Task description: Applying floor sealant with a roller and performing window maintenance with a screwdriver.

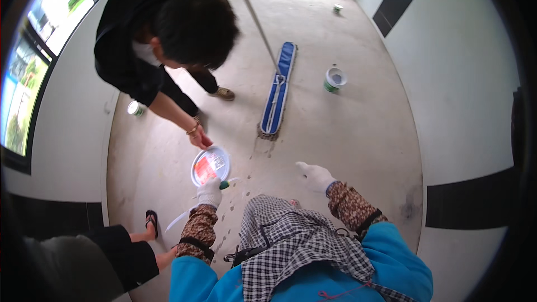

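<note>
My left hand [209, 192], in a white knit glove, is closed around something slim with a dark green end [225, 185] that sticks out to its right. Most of that item is hidden in my fist, so its kind is unclear. Just beyond, a round white lid [223, 163] with a red and white label is gripped at its far edge by a co-worker's hand [200, 137]; its near edge meets my glove, and whether I grip it too is unclear. My right hand [315, 178], also gloved, hovers over the floor with fingers stretched leftward, holding nothing.
The co-worker bends in from the left, holding a flat blue mop [271, 113] by its pole. A white and green bucket [334, 79] stands right of it; smaller tubs [135, 108] sit farther off. Another person's sandalled foot [151, 225] is at lower left. White-and-black walls flank the concrete floor.
</note>
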Motion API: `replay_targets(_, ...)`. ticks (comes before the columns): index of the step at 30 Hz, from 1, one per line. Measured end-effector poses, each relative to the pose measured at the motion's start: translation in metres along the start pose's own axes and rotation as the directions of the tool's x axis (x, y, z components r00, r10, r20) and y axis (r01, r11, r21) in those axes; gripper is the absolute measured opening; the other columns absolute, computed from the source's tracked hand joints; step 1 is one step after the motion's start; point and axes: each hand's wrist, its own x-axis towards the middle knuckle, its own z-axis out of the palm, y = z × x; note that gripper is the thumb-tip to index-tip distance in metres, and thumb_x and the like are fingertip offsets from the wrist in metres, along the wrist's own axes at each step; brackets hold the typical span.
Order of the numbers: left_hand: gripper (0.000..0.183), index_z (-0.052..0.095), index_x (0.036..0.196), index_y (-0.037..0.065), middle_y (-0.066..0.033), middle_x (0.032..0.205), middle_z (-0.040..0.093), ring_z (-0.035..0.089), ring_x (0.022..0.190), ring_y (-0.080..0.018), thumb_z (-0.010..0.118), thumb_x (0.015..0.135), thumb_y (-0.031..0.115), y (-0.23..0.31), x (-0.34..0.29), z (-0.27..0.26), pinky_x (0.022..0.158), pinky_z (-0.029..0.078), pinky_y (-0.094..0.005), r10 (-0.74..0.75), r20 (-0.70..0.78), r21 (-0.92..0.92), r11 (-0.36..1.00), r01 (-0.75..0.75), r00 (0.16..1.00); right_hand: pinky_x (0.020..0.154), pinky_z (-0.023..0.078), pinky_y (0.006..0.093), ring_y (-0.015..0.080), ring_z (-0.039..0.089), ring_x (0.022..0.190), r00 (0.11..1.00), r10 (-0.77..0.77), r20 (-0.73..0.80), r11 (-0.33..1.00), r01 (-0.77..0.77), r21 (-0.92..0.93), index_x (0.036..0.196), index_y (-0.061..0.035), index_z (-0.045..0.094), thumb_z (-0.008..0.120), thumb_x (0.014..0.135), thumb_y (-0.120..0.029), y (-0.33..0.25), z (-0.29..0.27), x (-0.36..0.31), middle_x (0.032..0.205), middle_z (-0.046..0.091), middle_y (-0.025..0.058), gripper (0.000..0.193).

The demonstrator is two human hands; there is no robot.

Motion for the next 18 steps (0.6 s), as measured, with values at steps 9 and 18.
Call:
replay_targets(9,0.009,0.064,0.092,0.010,-0.0137,0.095,0.065,0.067,0.089,-0.0340,0.057,0.087,0.013,0.004,-0.001,-0.018,0.075,0.052,-0.0458,0.048,0.042,0.001,0.999,-0.048,0.998,0.102,0.044,0.0414,0.0383,0.052,0.124,0.791,0.558,-0.249,0.829,-0.517,0.213,0.145,-0.0009,0.036,0.061,0.086,-0.024,0.149,-0.096,0.048,0.134,0.053,0.0264,0.068)
replay_targets(18,0.012,0.065,0.090,0.008,-0.0168,0.093,0.066,0.065,0.091,-0.0369,0.066,0.082,0.017,-0.007,-0.004,-0.007,0.079,0.052,-0.0464,-0.073,0.010,-0.092,0.993,0.073,0.997,0.103,0.044,0.0414,0.0377,0.051,0.126,0.762,0.607,-0.224,0.773,-0.502,0.388,0.143,0.0019,0.037,0.060,0.085,-0.021,0.156,-0.144,0.057,0.135,0.052,0.0272,0.067)
